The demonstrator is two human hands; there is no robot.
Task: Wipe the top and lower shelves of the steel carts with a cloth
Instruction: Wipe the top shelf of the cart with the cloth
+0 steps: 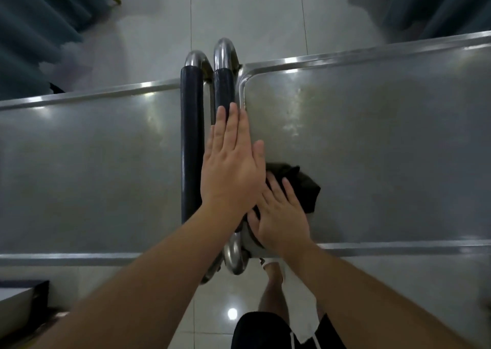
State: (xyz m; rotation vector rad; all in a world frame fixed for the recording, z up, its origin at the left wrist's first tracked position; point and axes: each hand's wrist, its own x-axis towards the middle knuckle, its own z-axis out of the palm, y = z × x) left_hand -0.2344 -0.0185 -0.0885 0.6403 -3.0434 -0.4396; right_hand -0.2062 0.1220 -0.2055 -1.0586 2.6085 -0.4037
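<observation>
Pale glossy floor tiles fill the room seen from the head camera, with dark teal curtains hanging at the upper left and upper right corners. Two steel carts stand end to end across the view, their handles meeting in the middle: the left cart's top shelf and the right cart's top shelf, each with a raised rim. The padded left handle and padded right handle run side by side between them.

The left hand is flat, fingers straight and together, lying over the right handle and the near edge of the right cart; it holds nothing. The right hand is spread, fingers straight, pressing down on a dark cloth that sits on the right cart's top shelf at its near left corner, just beside the handles.

As for progress, I judge the work to be early or midway. The right top shelf shows a dull streaky patch beyond the cloth, so that surface seems not yet finished. The left top shelf looks fairly even, but whether it has been wiped I cannot tell. No lower shelf is in view, so both lower shelves may remain to be done.
</observation>
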